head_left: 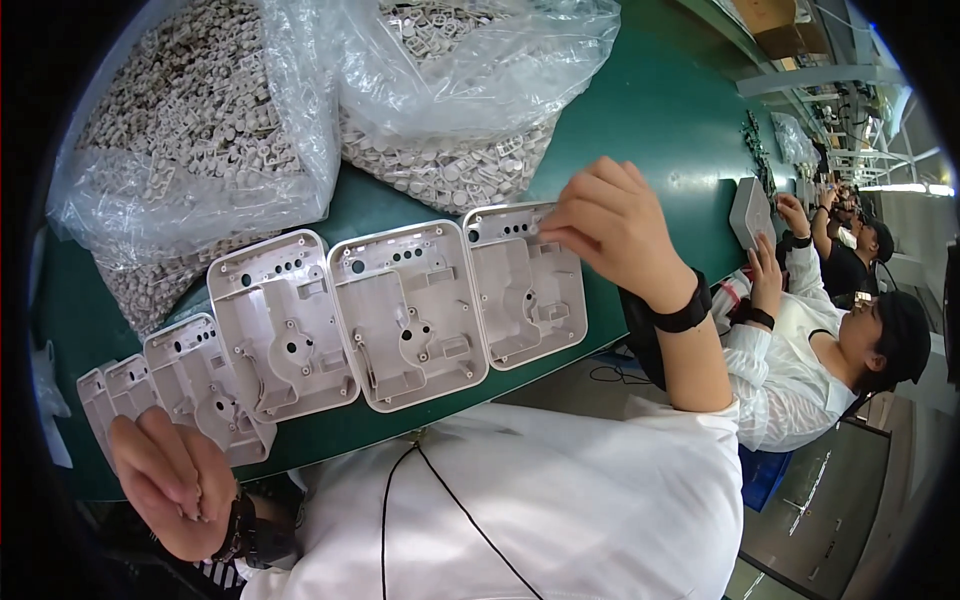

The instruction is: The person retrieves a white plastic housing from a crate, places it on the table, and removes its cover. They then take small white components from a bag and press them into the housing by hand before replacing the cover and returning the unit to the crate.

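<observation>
Several light-grey plastic housings (410,310) stand in a row along the table's near edge, their open sides up, showing posts, ribs and round holes. At the top right corner of the rightmost housing (510,285), my right hand (610,225) reaches in with thumb and fingers pinched together. Whatever sits between those fingertips is hidden. My left hand (175,480) hovers by the smaller-looking housings (205,385) at the left end, its fingers curled toward the palm. Something small may be in that palm, too indistinct to name.
Two clear plastic bags (200,140) (450,120) full of small light-grey plastic parts sit behind the housings on the green table (640,110). To the right, a co-worker (800,350) in white handles another grey housing (748,212). More people and a cardboard box (780,25) are beyond.
</observation>
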`<state>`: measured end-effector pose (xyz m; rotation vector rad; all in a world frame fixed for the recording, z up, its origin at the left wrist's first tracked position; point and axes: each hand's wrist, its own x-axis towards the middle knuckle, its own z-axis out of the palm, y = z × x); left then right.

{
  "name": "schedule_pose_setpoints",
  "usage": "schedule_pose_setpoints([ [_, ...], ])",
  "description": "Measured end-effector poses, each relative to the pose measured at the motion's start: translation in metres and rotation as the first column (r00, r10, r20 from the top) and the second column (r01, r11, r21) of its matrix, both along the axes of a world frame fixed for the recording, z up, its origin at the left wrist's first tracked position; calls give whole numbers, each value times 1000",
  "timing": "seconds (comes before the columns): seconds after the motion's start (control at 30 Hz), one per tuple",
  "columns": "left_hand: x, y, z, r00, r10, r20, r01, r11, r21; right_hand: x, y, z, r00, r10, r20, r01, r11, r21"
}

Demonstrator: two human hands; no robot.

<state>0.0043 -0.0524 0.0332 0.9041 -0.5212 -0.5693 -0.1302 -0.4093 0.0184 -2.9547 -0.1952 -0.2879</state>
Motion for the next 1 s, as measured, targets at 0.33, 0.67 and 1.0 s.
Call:
schedule_pose_setpoints([
  [0.33, -8, 4, -14, 993, -22, -112, 17, 999, -43, 11, 9, -16, 994, 78, -80, -82, 996, -43],
  [0.67, -30, -23, -26, 890, -170, -424, 179, 984, -18, 3, 65, 36, 998, -2, 69, -16, 964, 266],
  [1.0, -43, -45, -15, 936, -220, -276, 326, 838, 438, 38, 162, 31, 962, 217, 168, -270, 854, 445],
])
